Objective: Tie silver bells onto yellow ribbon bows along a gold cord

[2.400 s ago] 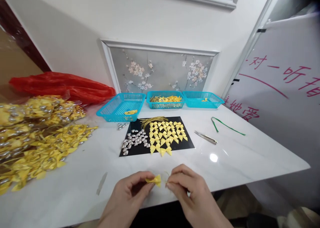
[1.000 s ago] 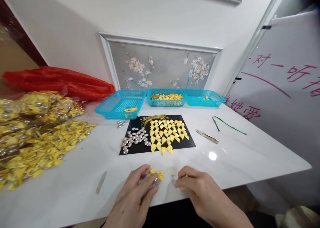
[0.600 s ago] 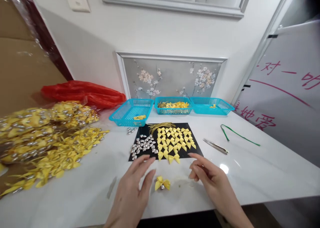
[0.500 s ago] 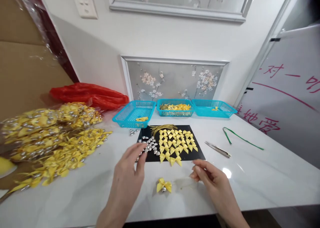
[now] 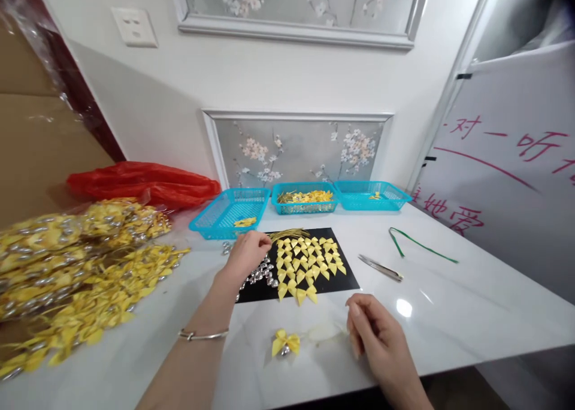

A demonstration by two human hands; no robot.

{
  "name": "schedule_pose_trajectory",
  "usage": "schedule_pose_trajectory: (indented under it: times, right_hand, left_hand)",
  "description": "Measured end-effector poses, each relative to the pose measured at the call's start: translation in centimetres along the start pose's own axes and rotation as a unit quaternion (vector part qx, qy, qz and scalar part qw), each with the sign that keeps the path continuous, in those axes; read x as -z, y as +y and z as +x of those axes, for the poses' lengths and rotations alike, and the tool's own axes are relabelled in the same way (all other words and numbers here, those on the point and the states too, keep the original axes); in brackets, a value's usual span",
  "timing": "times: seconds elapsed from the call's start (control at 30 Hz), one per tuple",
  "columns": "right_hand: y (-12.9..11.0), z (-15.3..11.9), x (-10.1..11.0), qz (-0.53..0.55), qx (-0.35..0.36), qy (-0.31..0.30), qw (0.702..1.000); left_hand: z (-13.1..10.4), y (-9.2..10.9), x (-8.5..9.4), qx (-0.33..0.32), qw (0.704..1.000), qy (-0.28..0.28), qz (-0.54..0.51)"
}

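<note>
Okay, gold wires (image 5: 294,233) at black mat's (image 5: 339,283) far edge, long axis left-right; they lie just right of my left hand (image 5: 246,254), the nearer one; its fingers bunched, contact unclear; right hand (image 5: 381,341) well apart, fingers curled, can't tell if pinching.

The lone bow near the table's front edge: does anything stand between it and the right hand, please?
Nothing solid stands between the bow and the right hand; only a faint, thin strand shows in the gap.
</note>
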State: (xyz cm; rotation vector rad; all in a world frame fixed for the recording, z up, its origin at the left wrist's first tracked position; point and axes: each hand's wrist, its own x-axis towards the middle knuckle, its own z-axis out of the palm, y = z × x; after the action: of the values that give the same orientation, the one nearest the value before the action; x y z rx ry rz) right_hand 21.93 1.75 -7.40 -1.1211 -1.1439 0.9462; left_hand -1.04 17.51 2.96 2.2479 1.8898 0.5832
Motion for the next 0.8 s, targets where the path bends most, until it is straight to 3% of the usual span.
schedule_pose_trajectory:
  times: [0.3,0.57,0.8]
  right_hand:
    - [-1.2,0.0,-0.4,0.026,-0.023,0.010,0.999]
    - [-1.3,0.3,-0.5,0.045,-0.024,-0.004,0.999]
    - [-1.0,0.4,-0.4,0.053,-0.022,-0.009,0.998]
  left_hand:
    - [4.6,1.4,-2.3,0.005,0.997,-0.031,0.066]
    - [5.9,1.7,-4.4,0.020,0.993,-0.032,0.107]
    - [6.4,1.3,-4.1,0.017,0.993,-0.014,0.118]
